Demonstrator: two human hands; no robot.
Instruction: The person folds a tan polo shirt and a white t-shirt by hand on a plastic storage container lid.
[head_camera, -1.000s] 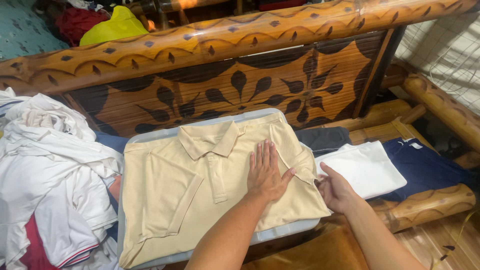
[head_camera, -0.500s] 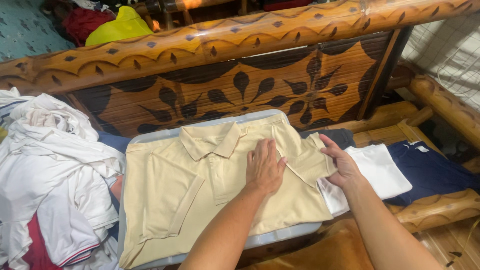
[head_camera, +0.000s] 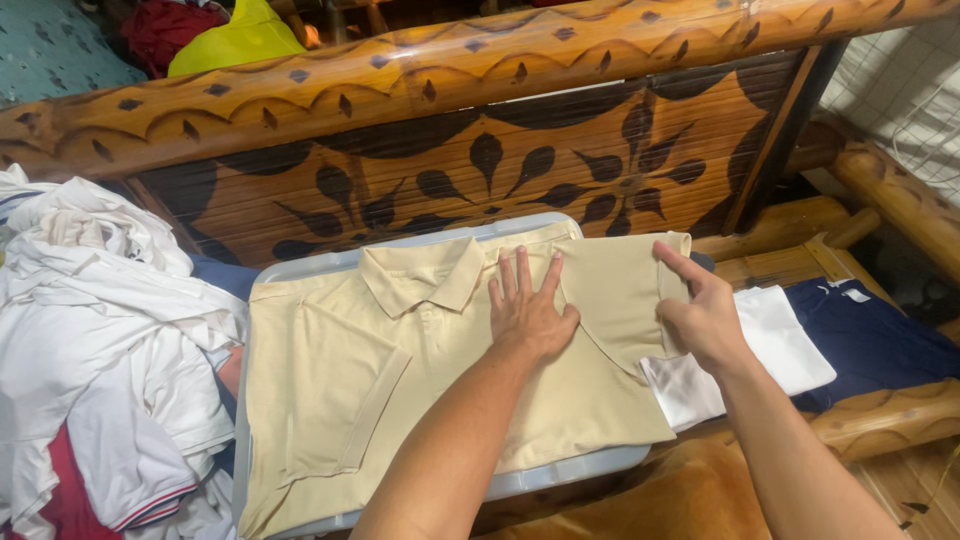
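A cream polo shirt (head_camera: 340, 370) lies face up on a pale plastic bin lid (head_camera: 560, 470) on a carved wooden bench. My left hand (head_camera: 525, 310) presses flat on the shirt's chest, just right of the collar, fingers spread. My right hand (head_camera: 705, 315) pinches the shirt's right sleeve (head_camera: 615, 290) and holds it lifted and spread out to the right, above the lid's edge. The shirt's left sleeve lies folded over the body.
A heap of white garments (head_camera: 100, 330) lies at the left. Right of the lid sit a folded white garment (head_camera: 770, 345) and a folded navy one (head_camera: 875, 345). The bench's carved backrest (head_camera: 480, 150) rises behind; a wooden armrest (head_camera: 900, 195) runs along the right.
My right hand took hold of the right sleeve and raised it up and outward. My left hand slid slightly up the chest and spread its fingers.
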